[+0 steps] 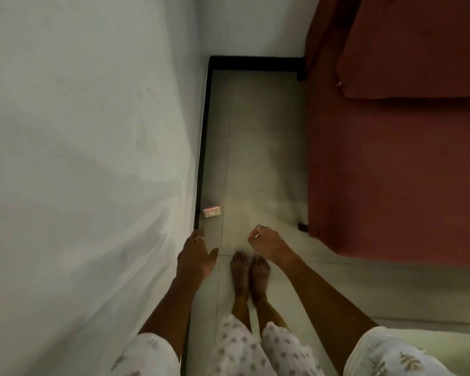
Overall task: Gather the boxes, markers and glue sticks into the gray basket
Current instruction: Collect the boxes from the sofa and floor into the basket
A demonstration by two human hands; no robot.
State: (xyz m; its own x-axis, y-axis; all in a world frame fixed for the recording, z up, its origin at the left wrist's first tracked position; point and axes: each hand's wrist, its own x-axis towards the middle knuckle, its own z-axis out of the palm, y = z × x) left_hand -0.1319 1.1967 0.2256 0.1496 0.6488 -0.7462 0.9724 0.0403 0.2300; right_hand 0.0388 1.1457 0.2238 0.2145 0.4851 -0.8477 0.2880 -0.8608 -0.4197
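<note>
A small pink and white box [212,212] lies on the tiled floor, close to the black skirting at the foot of the left wall. My left hand [197,256] hangs just short of the box, slightly to its left, with the fingers spread and nothing in it. My right hand [266,244] hangs to the right of the box with its fingers curled in. A thin pale sliver shows at its knuckles, and I cannot tell whether that is a ring or a held thing. No gray basket, markers or glue sticks are in view.
A white wall [87,158] fills the left side. On the right stands a bed with a dark red cover [391,172] and a black leg [302,227]. A narrow strip of tiled floor [261,147] runs between them to a far wall. My bare feet [250,272] stand on it.
</note>
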